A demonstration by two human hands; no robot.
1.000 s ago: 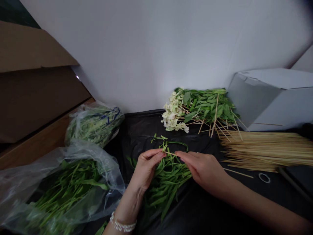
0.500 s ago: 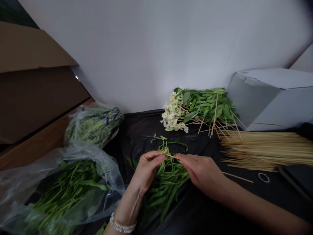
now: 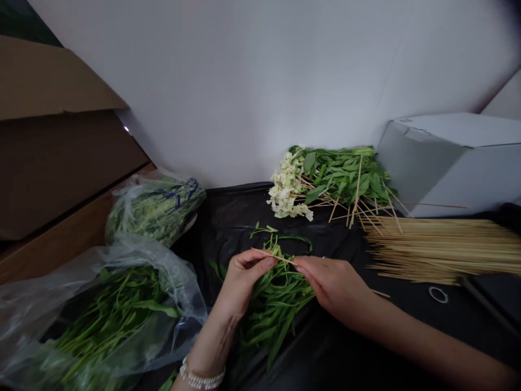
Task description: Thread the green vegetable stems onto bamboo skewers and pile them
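Loose greens (image 3: 109, 309) remain in an open bag (image 3: 179, 271); the left hand (image 3: 244, 276) pinches stems (image 3: 275, 247) above the pile, fingers closed; the right hand (image 3: 336, 279) grips a thin stick (image 3: 287, 259) crossing them. Seemingly finished sprigs (image 3: 342, 176) lie behind, unused sticks (image 3: 443, 252) farther right. Since earlier, the stick's tip has emerged leftward, its tail shortening.

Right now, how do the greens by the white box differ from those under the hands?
The back greens have many skewers jutting out; the near greens show only one held skewer across them. The back greens sit beside the white box; the near greens lie mostly below the left hand and right hand. Both are leafy and green.
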